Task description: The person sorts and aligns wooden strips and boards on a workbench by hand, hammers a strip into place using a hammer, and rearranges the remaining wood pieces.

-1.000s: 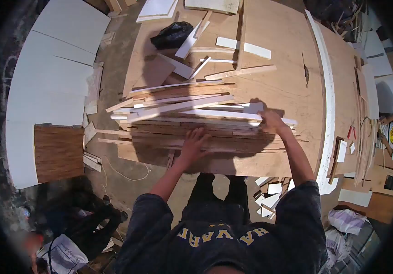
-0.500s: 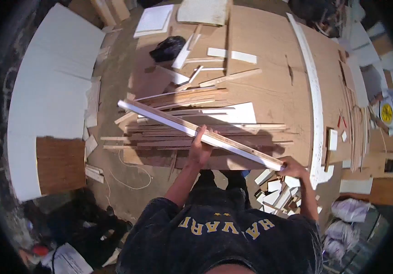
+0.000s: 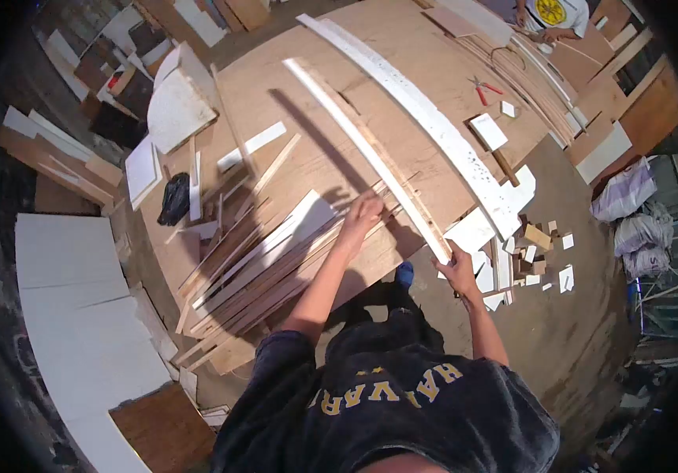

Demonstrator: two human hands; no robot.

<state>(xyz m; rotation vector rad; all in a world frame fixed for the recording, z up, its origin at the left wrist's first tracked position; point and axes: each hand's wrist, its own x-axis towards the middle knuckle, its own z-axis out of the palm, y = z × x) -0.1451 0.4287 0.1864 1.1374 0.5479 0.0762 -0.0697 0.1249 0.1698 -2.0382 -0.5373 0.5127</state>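
Observation:
My right hand (image 3: 457,273) is closed round the near end of a long wooden strip (image 3: 364,150) with a white face. The strip slants up and to the left, raised above the large board, and casts a shadow on it. Just left of the strip, over the near edge of the pile, is my left hand (image 3: 365,211) with its fingers curled; what they hold, if anything, is hidden. Below that hand lies a pile of thin wooden strips (image 3: 276,288). A white panel piece (image 3: 307,213) lies among them.
The large plywood board (image 3: 252,75) carries a long white strip (image 3: 433,118), a black bag (image 3: 174,199) and red-handled pliers (image 3: 481,94). Offcuts (image 3: 534,236) lie at the near right. Another person's hands (image 3: 548,35) show at the top right.
The white-faced strip came up off the pile and has swung steeper, its far end now farther away. My left hand has shifted from around its middle to beside it. The view has turned.

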